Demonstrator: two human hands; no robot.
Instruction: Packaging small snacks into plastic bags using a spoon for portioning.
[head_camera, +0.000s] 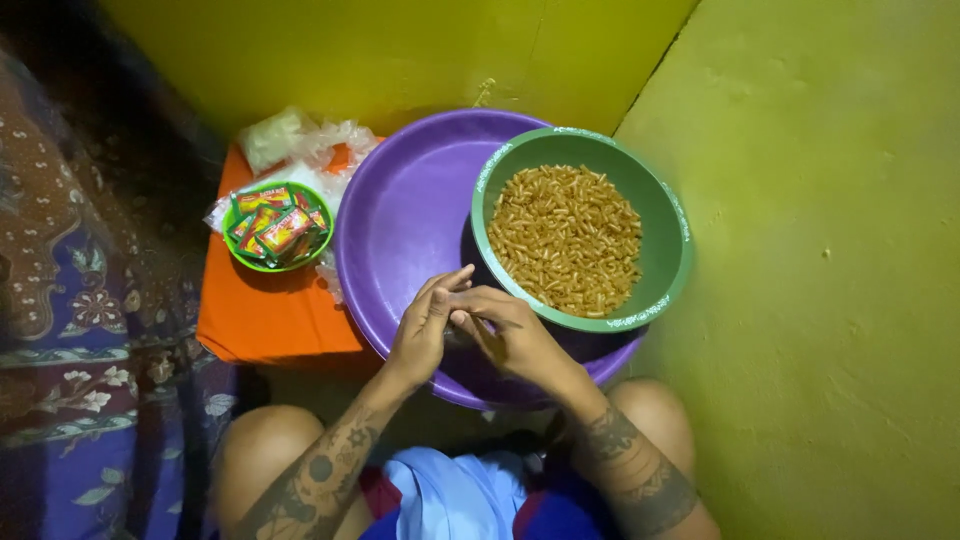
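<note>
While both hands meet over the purple basin (400, 215), the left hand (425, 325) and right hand (510, 335) press fingertips together; anything pinched is hidden. The green bowl (665, 255) of snack sticks (568, 238) sits just beyond, to the right.

Two hands (470, 325), three bowls: one purple basin (400, 220), one green bowl (665, 250), one small green bowl (245, 262)

Tight corner, little room to move

Yellow-green walls (800, 250) close the back and right; the purple basin (400, 220) and green bowl (670, 250) (resting on its rim) fill the middle, the orange stool (260, 310) with sachets blocks the left; only bare basin is open.
</note>
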